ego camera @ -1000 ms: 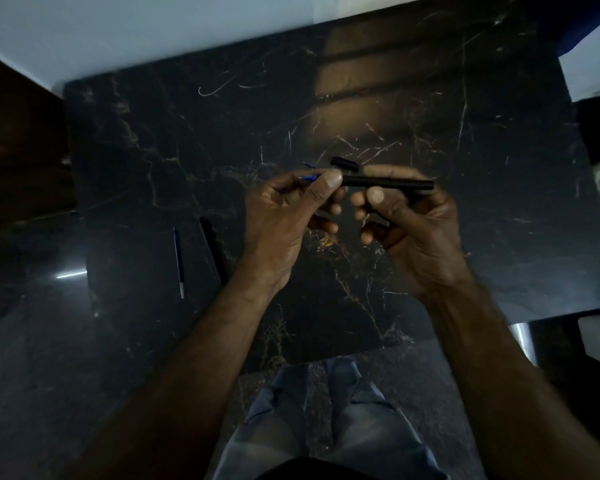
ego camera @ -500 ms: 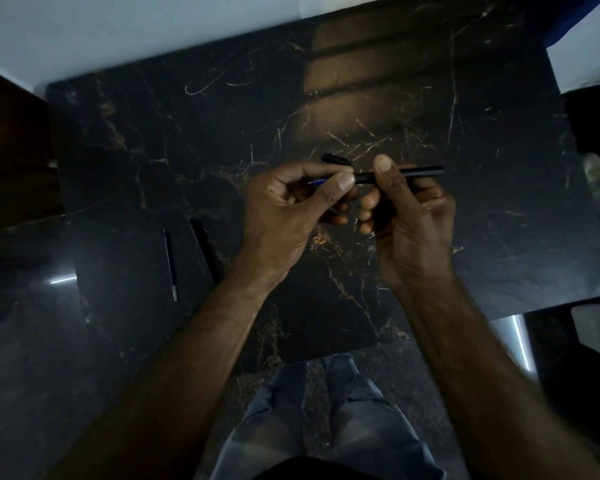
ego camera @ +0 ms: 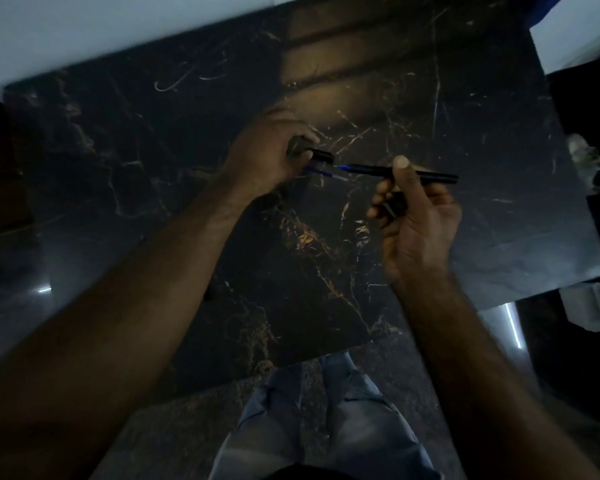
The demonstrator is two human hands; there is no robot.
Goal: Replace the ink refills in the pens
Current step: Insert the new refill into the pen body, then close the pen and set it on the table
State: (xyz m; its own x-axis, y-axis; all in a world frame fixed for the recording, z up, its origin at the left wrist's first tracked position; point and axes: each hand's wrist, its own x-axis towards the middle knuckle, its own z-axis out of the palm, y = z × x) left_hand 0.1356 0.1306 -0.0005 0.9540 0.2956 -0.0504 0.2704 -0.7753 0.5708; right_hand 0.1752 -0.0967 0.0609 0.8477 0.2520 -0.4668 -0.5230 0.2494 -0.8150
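Overhead, the table (ego camera: 499, 133) shows a polished black marble top, veined in gold and white, with rounded corners and a warm patch of reflected light near its far edge. Both bare hands hang above its middle. The right hand (ego camera: 420, 223) is curled closed around a slim black pen barrel (ego camera: 406, 173), a straight matte tube lying nearly level; the thumb presses down on top of it and the other fingers fold beneath. Its far end points toward the table's right edge, its open end toward the other hand. From that open end a thin blue refill (ego camera: 340, 167) sticks out, glossy and narrow. The left hand (ego camera: 267, 157), just beside it toward the table's left edge, is closed over two things: a short black cap-like piece (ego camera: 321, 155) that juts from the fingers, and a second slim blue refill (ego camera: 323, 172) with a paler tip, slanting toward the barrel. The two refill tips lie near each other between the hands; I cannot tell whether they touch. Below the near edge, blue denim knees (ego camera: 326, 427) show, soft and creased
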